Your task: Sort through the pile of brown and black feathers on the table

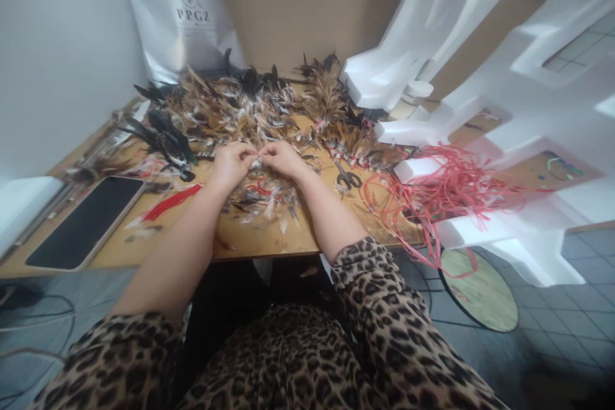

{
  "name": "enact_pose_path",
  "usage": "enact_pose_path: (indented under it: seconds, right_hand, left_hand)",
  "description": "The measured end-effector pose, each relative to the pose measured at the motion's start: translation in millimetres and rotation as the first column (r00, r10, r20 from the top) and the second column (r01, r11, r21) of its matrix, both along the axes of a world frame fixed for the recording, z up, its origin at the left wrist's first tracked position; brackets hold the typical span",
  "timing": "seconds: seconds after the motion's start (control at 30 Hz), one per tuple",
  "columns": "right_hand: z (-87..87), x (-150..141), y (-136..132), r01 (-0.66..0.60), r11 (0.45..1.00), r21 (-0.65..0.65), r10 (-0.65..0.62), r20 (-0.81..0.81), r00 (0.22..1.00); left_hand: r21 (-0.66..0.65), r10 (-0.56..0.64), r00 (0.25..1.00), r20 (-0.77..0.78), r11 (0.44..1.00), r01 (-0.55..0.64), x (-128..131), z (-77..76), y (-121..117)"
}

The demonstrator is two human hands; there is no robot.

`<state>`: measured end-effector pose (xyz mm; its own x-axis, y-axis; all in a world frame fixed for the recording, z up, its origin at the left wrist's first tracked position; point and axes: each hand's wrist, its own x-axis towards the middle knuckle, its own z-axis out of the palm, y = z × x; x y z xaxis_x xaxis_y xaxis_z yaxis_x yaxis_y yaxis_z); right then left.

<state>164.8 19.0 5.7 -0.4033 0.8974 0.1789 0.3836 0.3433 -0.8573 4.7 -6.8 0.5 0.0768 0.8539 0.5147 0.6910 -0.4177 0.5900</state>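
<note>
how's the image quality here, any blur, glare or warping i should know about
Head view: soft overall, with small feathers smearing together and whatever sits between the fingertips of the left hand and right hand too blurred to name; white foam looks stretched toward the right edge; pale sheen on the silvery bag; bottom right corner falls dark.

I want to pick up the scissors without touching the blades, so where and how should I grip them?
Take the scissors by their dark looped handles, probably with the right hand, coming down from above on the near right side. The loops turn towards you, while the blades point away and leftward, and the brown feathers crowd the far side.
</note>
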Motion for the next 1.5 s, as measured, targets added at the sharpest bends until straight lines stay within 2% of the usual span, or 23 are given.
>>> enact_pose_path:
  seconds: [0.07,0.23,0.4,0.53,0.77,0.97,1.13,1.33,1.43,1.5]
  right_hand:
    - [-1.6,-2.0,-1.1,0.014,1.0,0.005,-0.014,-0.013,1.0]
    - [-3.5,-9.7,-4.7,0.045,0.993,-0.11,-0.054,-0.085,0.995]
    - [0.2,-8.7,-3.1,0.115,0.982,-0.148,-0.138,-0.162,0.977]
    - [1.8,-4.8,-2.5,0.019,0.992,-0.124,-0.042,-0.186,0.982]
    - [-1.4,-2.0,-1.2,0.004,1.0,-0.017,-0.005,-0.086,0.996]
    - [-2.4,-2.4,-0.4,-0.027,0.997,-0.069,0.016,-0.152,0.988]
    - [-1.9,-4.6,-1.5,0.016,0.995,-0.096,-0.034,-0.182,0.983]
    - [-4.1,-3.3,3.7,0.138,0.976,-0.17,-0.178,-0.248,0.952]
    - [-2.9,-1.7,5.0,0.109,0.98,-0.167,-0.15,-0.257,0.955]
    - [-0.6,-0.8,4.0,0.082,0.993,-0.085,-0.1,-0.235,0.967]
  left_hand:
    - [0.007,0.007,1.0,-0.022,1.0,-0.007,-0.7,-0.6,1.0]
    - [-0.008,0.016,1.0,0.005,1.0,-0.016,-1.9,-4.7,4.5]
    - [-0.004,0.019,1.0,0.013,1.0,-0.019,-2.0,-3.8,3.1]
    - [0.001,0.01,1.0,0.02,1.0,-0.01,-2.1,-2.1,1.8]
    - [0.013,0.0,1.0,0.027,1.0,-0.001,-1.9,-2.9,2.5]
    - [0.003,0.0,0.999,0.041,1.0,0.0,-1.7,-2.1,2.6]
    - [-0.021,0.012,0.999,0.048,1.0,-0.011,-1.2,-2.2,2.0]
    - [-0.065,0.063,0.996,0.066,0.996,-0.059,-3.2,-3.9,3.1]
    - [-0.064,0.059,0.996,0.07,0.996,-0.055,-4.2,-3.3,3.2]
    - [-0.049,0.053,0.996,0.069,0.998,-0.05,-4.4,-2.5,2.9]
